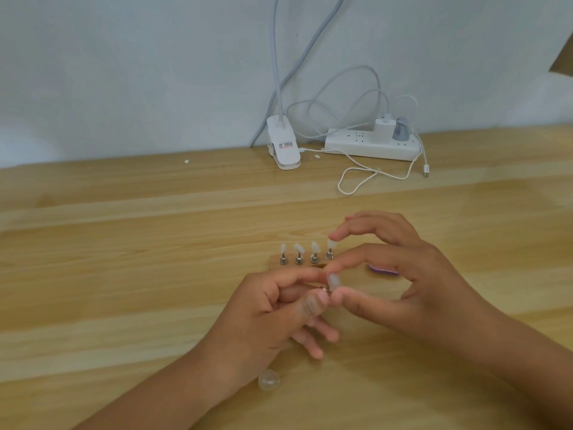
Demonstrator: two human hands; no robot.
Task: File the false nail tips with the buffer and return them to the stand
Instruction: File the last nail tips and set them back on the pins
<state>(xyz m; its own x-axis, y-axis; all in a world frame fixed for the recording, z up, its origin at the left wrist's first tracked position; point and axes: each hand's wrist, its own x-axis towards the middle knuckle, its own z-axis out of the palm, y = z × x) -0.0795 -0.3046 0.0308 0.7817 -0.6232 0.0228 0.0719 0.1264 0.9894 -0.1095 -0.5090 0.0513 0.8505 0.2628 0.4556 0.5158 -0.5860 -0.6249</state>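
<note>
A wooden stand lies on the table with several clear nail tips upright on small metal pegs. In front of it, my left hand pinches a metal peg holder with a clear nail tip on top. My right hand meets it from the right, thumb and forefinger pinching around that tip. The purple buffer lies on the table behind my right hand, mostly hidden. A loose clear nail tip lies by my left wrist.
A white clip lamp base stands at the table's back edge. Beside it lie a white power strip with plugs and a looped white cable. A wall rises behind the wooden table.
</note>
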